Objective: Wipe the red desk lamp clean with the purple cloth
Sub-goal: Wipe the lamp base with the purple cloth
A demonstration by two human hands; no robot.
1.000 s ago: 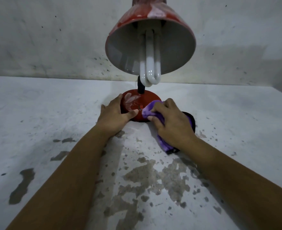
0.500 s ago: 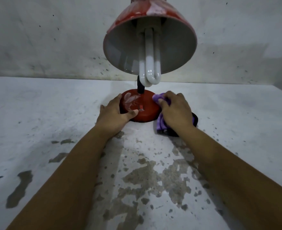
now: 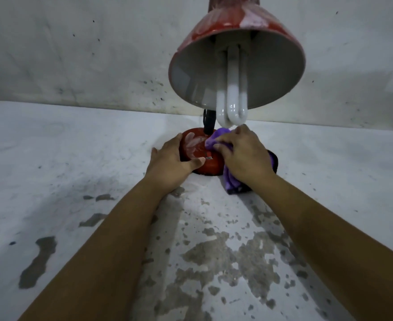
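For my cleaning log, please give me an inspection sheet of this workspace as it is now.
Surface: white table, paint flaked off in grey patches near the front.
Job's things: red lamp base bears whitish smears; lamp shade is also smeared; purple cloth lies on the base.
Clutter: nothing seen.
Hands: left hand steadies the base's left edge, fingers straight; right hand grips the cloth.
Cables: nothing seen.
Surroundings: stained, speckled wall behind; white tube bulb hangs from the shade.

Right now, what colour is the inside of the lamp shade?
Pale grey-white inside the lamp shade, red outside; the head view shows it.
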